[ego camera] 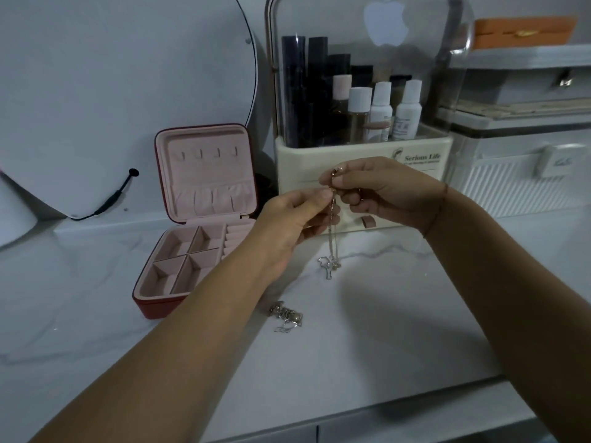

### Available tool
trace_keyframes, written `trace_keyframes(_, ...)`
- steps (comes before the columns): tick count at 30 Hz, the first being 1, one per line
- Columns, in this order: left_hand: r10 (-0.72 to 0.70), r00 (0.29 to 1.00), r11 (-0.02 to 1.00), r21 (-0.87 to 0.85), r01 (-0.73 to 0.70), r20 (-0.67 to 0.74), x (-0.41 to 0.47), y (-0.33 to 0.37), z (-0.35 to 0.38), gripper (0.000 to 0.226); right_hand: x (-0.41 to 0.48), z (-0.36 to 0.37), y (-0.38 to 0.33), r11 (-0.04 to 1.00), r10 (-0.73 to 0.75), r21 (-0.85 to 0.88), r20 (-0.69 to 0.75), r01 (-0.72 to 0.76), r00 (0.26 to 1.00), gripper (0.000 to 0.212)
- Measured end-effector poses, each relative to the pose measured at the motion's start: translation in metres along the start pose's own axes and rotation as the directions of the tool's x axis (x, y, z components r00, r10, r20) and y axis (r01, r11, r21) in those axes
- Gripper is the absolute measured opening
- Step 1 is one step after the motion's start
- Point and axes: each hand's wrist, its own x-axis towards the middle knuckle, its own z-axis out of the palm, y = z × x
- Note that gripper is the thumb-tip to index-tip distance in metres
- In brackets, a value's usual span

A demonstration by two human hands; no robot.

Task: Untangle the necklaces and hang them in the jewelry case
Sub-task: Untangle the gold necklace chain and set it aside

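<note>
Necklace (332, 225) pinched at its top by left hand (294, 225) and right hand (377, 190); its tangled lower end touches the desk (383, 314).

Dim, bluish light; soft shadows on countertop (367, 340); wide-angle bending at edges.

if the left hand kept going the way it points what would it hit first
Probably the right hand, just ahead of the left hand where both pinch the necklace; the cream organizer stands behind, depth unclear.
</note>
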Motion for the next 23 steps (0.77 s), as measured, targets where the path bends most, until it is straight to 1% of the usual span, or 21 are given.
trace_keyframes(4,-0.008,1.000,0.999,0.032,0.008,-0.001,0.001,-0.004,0.001,0.007,0.000,-0.004,-0.001,0.999,-0.019,-0.030,0.044,0.020,0.999,0.017)
trace_keyframes(9,-0.002,0.999,0.999,0.047,0.004,-0.032,0.001,-0.009,0.001,0.005,-0.002,-0.003,0.009,0.998,-0.060,0.010,0.076,0.059,0.995,0.015)
trace_keyframes(13,0.003,0.999,0.999,0.033,-0.001,-0.043,0.002,-0.012,0.002,0.006,-0.006,-0.001,0.014,0.992,-0.119,0.044,0.073,0.116,0.990,0.015)
trace_keyframes(15,-0.004,0.999,1.000,0.012,0.004,-0.042,0.002,-0.014,0.003,0.005,-0.008,-0.001,0.015,0.990,-0.123,0.079,0.074,0.117,0.990,0.013)
trace_keyframes(20,0.006,0.999,1.000,-0.029,-0.008,-0.051,0.000,-0.014,0.003,0.010,-0.007,0.000,0.023,0.981,-0.105,0.167,0.041,0.097,0.994,0.021)
trace_keyframes(23,0.018,0.998,0.998,-0.052,-0.021,-0.068,0.000,-0.013,0.002,0.012,-0.006,0.001,0.026,0.989,-0.061,0.138,0.039,0.055,0.997,0.033)
